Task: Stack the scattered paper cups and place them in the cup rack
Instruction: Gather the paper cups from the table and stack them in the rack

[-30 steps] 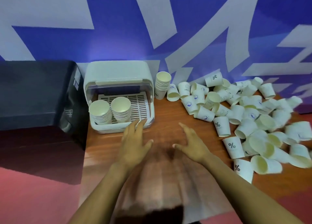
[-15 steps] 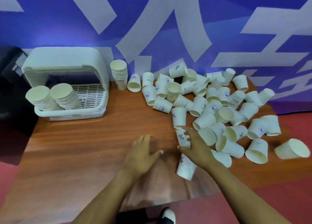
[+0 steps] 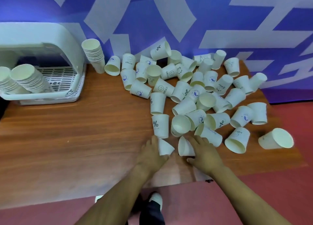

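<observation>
At lower centre of the frame, the left hand [image 3: 152, 154] has its grip curled round a tipped paper cup [image 3: 165, 147], and the right hand [image 3: 205, 154] holds a second cup [image 3: 184, 147] just beside it. Directly above them a dense heap of loose cups [image 3: 194, 89] covers the right half of the wooden table [image 3: 76, 131], crowding both hands. At upper left sits the white cup rack [image 3: 50, 55], holding two leaning stacks [image 3: 28, 79]. Another stack [image 3: 94, 54] stands just right of the rack.

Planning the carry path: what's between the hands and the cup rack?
Head view: only bare wooden table between the hands and the cup rack.
</observation>
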